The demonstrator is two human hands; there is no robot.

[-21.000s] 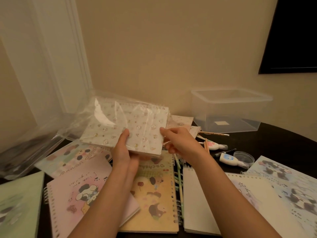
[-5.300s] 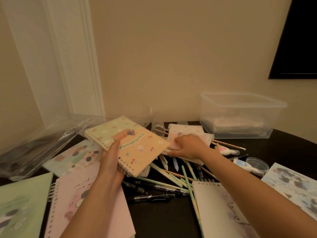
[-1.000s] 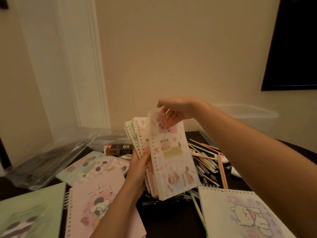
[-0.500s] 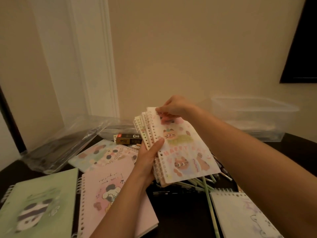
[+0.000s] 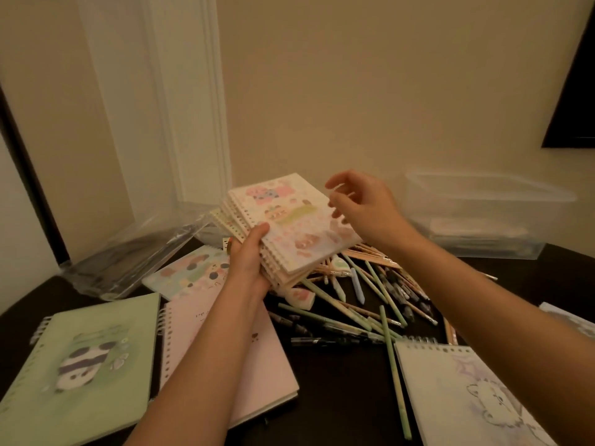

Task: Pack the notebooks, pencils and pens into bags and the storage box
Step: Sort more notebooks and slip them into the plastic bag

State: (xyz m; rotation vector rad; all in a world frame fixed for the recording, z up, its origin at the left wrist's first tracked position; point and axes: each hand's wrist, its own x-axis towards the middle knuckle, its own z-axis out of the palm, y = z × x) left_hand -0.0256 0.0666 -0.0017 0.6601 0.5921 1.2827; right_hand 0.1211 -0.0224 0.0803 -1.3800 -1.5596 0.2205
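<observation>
Gathering small notebooks: the left hand (image 5: 248,262) clamps the stack (image 5: 286,226) mid-frame above the counter (image 5: 338,381).
The right hand (image 5: 363,207), a moment ago pinching the stack's top edge, has let go, fingers (image 5: 338,181) spread; bagging looks next, with the plastic bag (image 5: 135,255) centre left.

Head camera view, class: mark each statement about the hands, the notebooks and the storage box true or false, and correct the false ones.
1. The left hand holds a stack of small spiral notebooks above the table. True.
2. The right hand grips a pencil. False: it is open beside the stack, fingers spread, holding nothing.
3. The green panda notebook lies flat on the table at the left. True.
4. The clear storage box stands at the left by the door frame. False: it stands at the far right against the wall.
5. The pens and pencils lie in the box. False: they lie loose on the dark table.
</observation>
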